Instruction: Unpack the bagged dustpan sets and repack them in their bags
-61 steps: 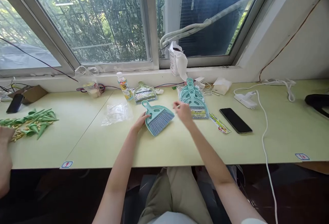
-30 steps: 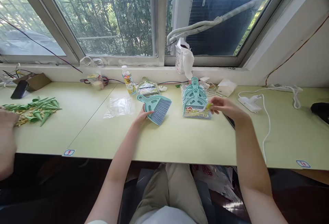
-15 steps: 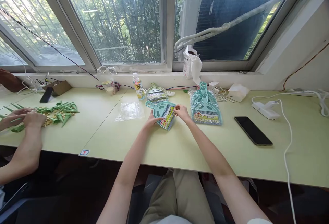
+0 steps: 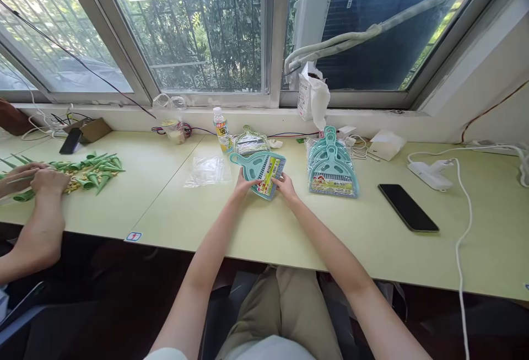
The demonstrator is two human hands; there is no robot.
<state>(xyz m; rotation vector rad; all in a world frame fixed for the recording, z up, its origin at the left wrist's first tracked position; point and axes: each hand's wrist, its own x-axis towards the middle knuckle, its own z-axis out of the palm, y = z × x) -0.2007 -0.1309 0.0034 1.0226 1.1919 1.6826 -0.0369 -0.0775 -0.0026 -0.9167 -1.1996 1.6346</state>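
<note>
A teal dustpan and brush set with a yellow-green printed label is held tilted just above the table, its handle pointing left. My left hand grips its lower left edge, thumb on the front. At the lower right edge, my right hand pinches it near the label. Flat clear plastic bags lie to the left of my hands. Behind the set is another dustpan set in clear wrapping. On the right lies an overlapping pile of wrapped teal dustpan sets.
A bottle stands near the window sill. A black phone and a white power strip with its cable lie on the right. At the left, another person's hands work among green cone-shaped pieces.
The dustpan set has turned a little so its label side faces more upright. My right hand has moved down along its right edge. The camera view has shifted slightly.
</note>
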